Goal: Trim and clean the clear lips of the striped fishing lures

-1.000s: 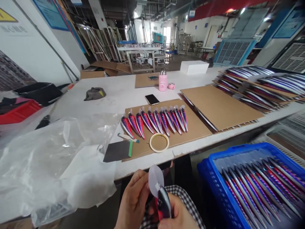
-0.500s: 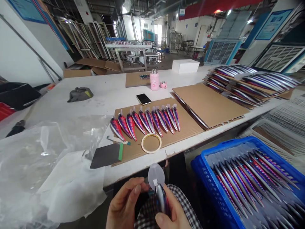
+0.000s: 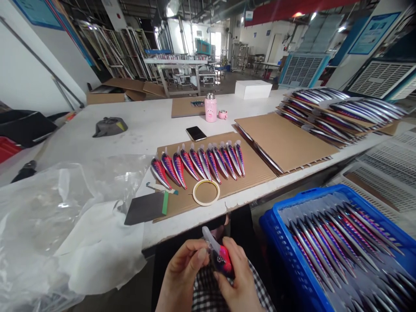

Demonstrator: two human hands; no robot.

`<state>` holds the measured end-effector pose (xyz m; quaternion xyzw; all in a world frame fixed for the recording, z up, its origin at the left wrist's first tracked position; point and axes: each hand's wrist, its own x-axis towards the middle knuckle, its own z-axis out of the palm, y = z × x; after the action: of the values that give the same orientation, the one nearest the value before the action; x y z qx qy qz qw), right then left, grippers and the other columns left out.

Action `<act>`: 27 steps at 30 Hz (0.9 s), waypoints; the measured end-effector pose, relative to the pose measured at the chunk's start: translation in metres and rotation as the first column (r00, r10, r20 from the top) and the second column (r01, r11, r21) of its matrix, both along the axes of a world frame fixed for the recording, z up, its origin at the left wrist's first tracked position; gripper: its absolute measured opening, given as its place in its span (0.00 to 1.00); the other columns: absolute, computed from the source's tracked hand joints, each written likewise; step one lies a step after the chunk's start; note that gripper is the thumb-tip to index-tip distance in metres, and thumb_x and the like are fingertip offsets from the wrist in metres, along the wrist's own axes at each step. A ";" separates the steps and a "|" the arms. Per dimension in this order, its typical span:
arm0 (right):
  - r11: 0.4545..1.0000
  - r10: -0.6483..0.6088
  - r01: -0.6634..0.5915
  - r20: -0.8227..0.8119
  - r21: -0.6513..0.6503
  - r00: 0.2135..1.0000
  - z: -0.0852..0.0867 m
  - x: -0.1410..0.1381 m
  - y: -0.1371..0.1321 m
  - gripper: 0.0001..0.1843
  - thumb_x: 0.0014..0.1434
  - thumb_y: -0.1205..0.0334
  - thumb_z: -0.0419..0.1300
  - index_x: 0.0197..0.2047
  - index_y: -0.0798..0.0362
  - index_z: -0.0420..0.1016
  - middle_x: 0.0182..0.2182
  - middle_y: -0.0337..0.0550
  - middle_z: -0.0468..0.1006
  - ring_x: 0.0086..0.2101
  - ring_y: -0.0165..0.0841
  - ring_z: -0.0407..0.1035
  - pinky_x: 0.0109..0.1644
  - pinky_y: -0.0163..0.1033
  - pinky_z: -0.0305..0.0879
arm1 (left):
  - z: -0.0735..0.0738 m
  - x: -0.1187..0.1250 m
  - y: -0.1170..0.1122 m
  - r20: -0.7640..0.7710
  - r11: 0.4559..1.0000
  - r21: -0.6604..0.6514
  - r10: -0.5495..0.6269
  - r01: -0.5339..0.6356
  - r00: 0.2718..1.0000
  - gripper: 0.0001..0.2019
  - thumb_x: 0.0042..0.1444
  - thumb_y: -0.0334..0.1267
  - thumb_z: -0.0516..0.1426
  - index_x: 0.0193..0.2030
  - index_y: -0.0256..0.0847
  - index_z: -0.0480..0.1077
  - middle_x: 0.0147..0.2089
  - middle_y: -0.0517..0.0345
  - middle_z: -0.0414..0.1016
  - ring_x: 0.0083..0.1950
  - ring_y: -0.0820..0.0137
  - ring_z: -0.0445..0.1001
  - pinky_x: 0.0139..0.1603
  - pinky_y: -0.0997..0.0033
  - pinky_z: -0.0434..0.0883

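Both my hands hold one fishing lure (image 3: 220,258) over my lap, below the table edge. It is red and purple with a clear plastic lip pointing up and left. My left hand (image 3: 182,277) pinches the lip end. My right hand (image 3: 238,281) wraps the lure's body from the right. On the table ahead, a row of several like lures (image 3: 198,162) lies on a cardboard sheet (image 3: 256,171), with a ring of tape (image 3: 206,192) in front of them.
A blue crate (image 3: 276,225) of lures stands at my right. Clear plastic bags (image 3: 58,216) cover the table's left. A dark scraper pad (image 3: 144,208), a phone (image 3: 196,133), a pink bottle (image 3: 210,108), more cardboard (image 3: 286,141) and stacked lure trays (image 3: 341,117) lie beyond.
The lure has turned from upright with its lip facing me to tilted, its red side showing. Both hands have shifted slightly right and closed in on it.
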<state>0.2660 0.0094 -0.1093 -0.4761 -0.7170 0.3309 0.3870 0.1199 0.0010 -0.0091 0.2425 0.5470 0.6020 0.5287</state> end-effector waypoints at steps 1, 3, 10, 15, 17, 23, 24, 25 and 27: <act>0.999 -0.021 0.020 -0.018 -0.028 1.000 -0.001 -0.001 -0.001 0.42 0.47 0.75 0.61 0.64 0.44 0.61 0.61 0.46 0.68 0.60 0.50 0.60 0.62 0.57 0.60 | -0.002 -0.001 0.001 -0.011 1.000 0.017 -0.024 0.024 1.000 0.10 0.52 0.45 0.64 0.33 0.41 0.75 0.28 0.62 0.73 0.33 0.73 0.69 0.38 0.78 0.71; 0.993 -0.052 0.044 -0.074 -0.109 0.996 -0.001 -0.005 -0.003 0.41 0.45 0.75 0.62 0.62 0.45 0.65 0.60 0.47 0.69 0.60 0.51 0.60 0.64 0.61 0.56 | -0.006 -0.003 0.003 -0.101 0.996 0.087 -0.023 0.032 0.995 0.06 0.54 0.41 0.62 0.33 0.42 0.74 0.30 0.62 0.73 0.34 0.73 0.70 0.38 0.79 0.71; 0.826 0.033 -0.367 -0.613 -0.427 0.789 0.019 -0.016 -0.003 0.35 0.49 0.63 0.69 0.60 0.48 0.67 0.57 0.47 0.72 0.58 0.45 0.64 0.64 0.50 0.56 | 0.011 -0.009 0.002 -0.678 0.825 0.425 0.019 0.371 0.735 0.12 0.54 0.23 0.59 0.38 0.47 0.72 0.36 0.64 0.74 0.36 0.74 0.75 0.37 0.80 0.73; 0.738 -0.134 -0.463 -0.780 -0.490 0.611 0.030 -0.018 0.001 0.41 0.43 0.47 0.73 0.59 0.50 0.68 0.51 0.46 0.77 0.52 0.44 0.70 0.59 0.45 0.63 | 0.024 -0.019 -0.001 -0.683 0.910 0.297 -0.009 0.289 0.730 0.14 0.59 0.28 0.56 0.45 0.52 0.75 0.37 0.63 0.72 0.30 0.76 0.73 0.30 0.81 0.73; 0.731 -0.144 -0.467 -0.782 -0.497 0.606 0.035 -0.018 0.002 0.40 0.42 0.47 0.73 0.57 0.49 0.70 0.48 0.44 0.79 0.49 0.42 0.72 0.56 0.43 0.65 | 0.025 -0.023 -0.001 -0.715 0.912 0.262 -0.036 0.316 0.698 0.16 0.60 0.30 0.55 0.48 0.54 0.75 0.37 0.62 0.73 0.27 0.77 0.71 0.28 0.81 0.72; 0.783 -0.151 -0.394 -0.761 -0.481 0.631 0.028 -0.016 -0.006 0.41 0.44 0.46 0.72 0.60 0.49 0.68 0.54 0.49 0.75 0.54 0.46 0.68 0.60 0.48 0.61 | 0.016 -0.021 0.002 -0.715 0.971 0.179 0.017 0.159 0.699 0.07 0.54 0.33 0.60 0.39 0.48 0.75 0.30 0.64 0.76 0.29 0.74 0.74 0.31 0.82 0.71; 0.793 -0.156 -0.373 -0.753 -0.481 0.640 0.025 -0.016 -0.008 0.42 0.44 0.46 0.72 0.60 0.49 0.67 0.56 0.50 0.74 0.56 0.46 0.67 0.61 0.49 0.59 | 0.015 -0.020 0.002 -0.718 0.980 0.147 0.013 0.133 0.696 0.05 0.53 0.34 0.60 0.37 0.46 0.74 0.29 0.63 0.75 0.28 0.73 0.74 0.29 0.82 0.71; 0.803 -0.154 -0.358 -0.745 -0.477 0.648 0.022 -0.016 -0.009 0.41 0.45 0.47 0.72 0.60 0.49 0.67 0.57 0.50 0.73 0.56 0.46 0.66 0.62 0.50 0.58 | 0.013 -0.020 0.002 -0.725 0.986 0.109 -0.008 0.127 0.689 0.03 0.53 0.35 0.60 0.35 0.45 0.73 0.28 0.63 0.75 0.28 0.73 0.74 0.28 0.82 0.70; 0.823 -0.135 -0.336 -0.732 -0.458 0.668 0.018 -0.015 -0.011 0.40 0.46 0.47 0.71 0.60 0.48 0.67 0.57 0.50 0.73 0.57 0.46 0.65 0.63 0.49 0.57 | 0.014 -0.021 0.002 -0.736 0.986 0.032 -0.086 0.161 0.671 0.01 0.53 0.36 0.59 0.32 0.44 0.72 0.27 0.62 0.74 0.27 0.72 0.73 0.28 0.80 0.70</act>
<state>0.2506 -0.0019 -0.0912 -0.3497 -0.3954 0.7101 0.4660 0.0993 0.0027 0.0047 0.5239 0.6661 0.4425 0.2933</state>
